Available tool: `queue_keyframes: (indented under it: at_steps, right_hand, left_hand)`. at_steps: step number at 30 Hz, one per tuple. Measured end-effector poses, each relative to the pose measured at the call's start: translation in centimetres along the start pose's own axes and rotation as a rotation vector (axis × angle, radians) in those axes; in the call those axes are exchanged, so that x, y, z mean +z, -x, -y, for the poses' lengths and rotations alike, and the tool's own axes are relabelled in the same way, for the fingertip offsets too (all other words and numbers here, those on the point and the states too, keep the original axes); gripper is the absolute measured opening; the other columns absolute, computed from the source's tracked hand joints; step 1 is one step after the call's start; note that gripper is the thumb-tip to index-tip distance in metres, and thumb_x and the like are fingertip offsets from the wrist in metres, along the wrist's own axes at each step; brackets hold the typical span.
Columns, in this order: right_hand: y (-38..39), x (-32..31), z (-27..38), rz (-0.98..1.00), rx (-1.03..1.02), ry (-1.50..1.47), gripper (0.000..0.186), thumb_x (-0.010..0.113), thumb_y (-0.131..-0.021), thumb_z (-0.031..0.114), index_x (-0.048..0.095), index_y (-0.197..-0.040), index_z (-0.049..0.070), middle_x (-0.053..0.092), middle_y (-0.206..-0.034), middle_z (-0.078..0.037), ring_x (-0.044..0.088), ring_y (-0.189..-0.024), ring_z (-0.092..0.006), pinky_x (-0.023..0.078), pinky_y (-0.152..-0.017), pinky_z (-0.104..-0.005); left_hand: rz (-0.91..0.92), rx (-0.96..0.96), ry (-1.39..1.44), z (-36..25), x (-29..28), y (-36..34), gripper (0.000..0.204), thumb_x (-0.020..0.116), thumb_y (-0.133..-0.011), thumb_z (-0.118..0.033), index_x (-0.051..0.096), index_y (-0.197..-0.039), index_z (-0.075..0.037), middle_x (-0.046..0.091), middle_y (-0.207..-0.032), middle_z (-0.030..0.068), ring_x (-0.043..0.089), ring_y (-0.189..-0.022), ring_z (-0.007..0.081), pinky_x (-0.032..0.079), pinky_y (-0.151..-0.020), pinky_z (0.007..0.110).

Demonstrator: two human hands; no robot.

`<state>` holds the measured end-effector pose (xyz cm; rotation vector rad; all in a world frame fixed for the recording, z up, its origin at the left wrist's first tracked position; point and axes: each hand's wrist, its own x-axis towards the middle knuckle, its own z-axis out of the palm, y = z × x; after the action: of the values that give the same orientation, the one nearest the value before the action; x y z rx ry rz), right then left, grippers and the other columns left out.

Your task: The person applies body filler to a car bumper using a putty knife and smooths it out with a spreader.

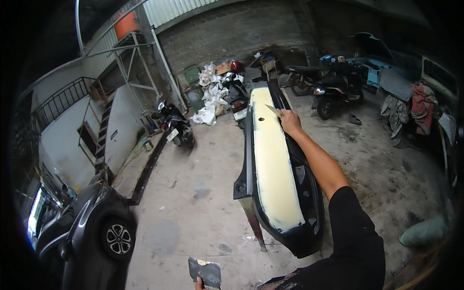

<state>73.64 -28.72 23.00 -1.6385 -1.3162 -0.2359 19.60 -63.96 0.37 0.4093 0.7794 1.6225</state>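
Observation:
A long black car bumper (309, 241) lies lengthwise before me, propped above the floor. Cream-coloured filler (275, 169) covers most of its upper face, with one round hole toward the far part. Out at the far half, my right hand (291, 122) grips a thin putty spreader (273, 110), its blade at the coated face; whether it touches is hard to tell. At the lower edge, my left hand (199, 284) holds a dark flat mixing board (208, 274) with a dab of cream filler on its top edge. Only part of that hand shows.
A dark grey car (92, 232) stands at lower left. Motorbikes (180, 126) are parked around, including a black one (338, 89) at far right. Crumpled white sheets (210, 94) pile by the back wall. Cloths (423, 108) hang at right; a green rounded object (423, 232) is below.

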Motion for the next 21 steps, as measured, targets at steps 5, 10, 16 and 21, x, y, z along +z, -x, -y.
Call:
queue_keyframes:
  at_steps: [5,10,16,21]
  right_hand:
    - [-3.7,3.4,-1.5,0.011,-0.004,0.033,0.017,0.054,-0.09,0.012,0.068,-0.096,0.005,0.067,-0.093,-0.022,0.064,-0.093,-0.0423,0.049,-0.081,-0.0505]
    - [-7.4,5.4,-3.6,0.028,0.014,0.046,0.017,0.055,-0.089,0.014,0.069,-0.095,0.007,0.067,-0.093,-0.022,0.063,-0.094,-0.0435,0.049,-0.08,-0.0515]
    - [-9.0,1.1,-3.6,-0.329,0.049,-0.151,0.021,0.057,-0.084,0.009,0.066,-0.104,0.01,0.066,-0.097,-0.025,0.063,-0.095,-0.0451,0.049,-0.078,-0.049]
    - [-5.8,-9.1,-1.3,-0.571,-0.258,-0.58,0.046,0.052,-0.075,-0.009,0.058,-0.119,0.002,0.064,-0.107,-0.015,0.063,-0.101,-0.0276,0.048,-0.09,-0.0364]
  left_hand:
    - [-0.091,0.102,-0.073,-0.8,1.2,3.6,0.048,0.044,-0.102,-0.025,0.039,-0.142,0.001,0.053,-0.136,0.0157,0.053,-0.121,0.0287,0.042,-0.104,0.043]
    - [-0.156,0.125,-0.063,-0.2,0.0,6.2,0.049,0.044,-0.103,-0.026,0.037,-0.144,0.0,0.051,-0.137,0.015,0.052,-0.122,0.0276,0.041,-0.105,0.043]
    - [-0.044,0.237,-0.009,-0.3,5.3,9.7,0.053,0.046,-0.102,-0.024,0.029,-0.15,-0.008,0.049,-0.14,0.0151,0.049,-0.125,0.0308,0.035,-0.111,0.049]
    - [-0.098,0.158,0.073,1.1,5.5,8.2,0.054,0.048,-0.101,-0.019,0.029,-0.15,-0.008,0.05,-0.138,0.0155,0.052,-0.121,0.0336,0.043,-0.104,0.054]
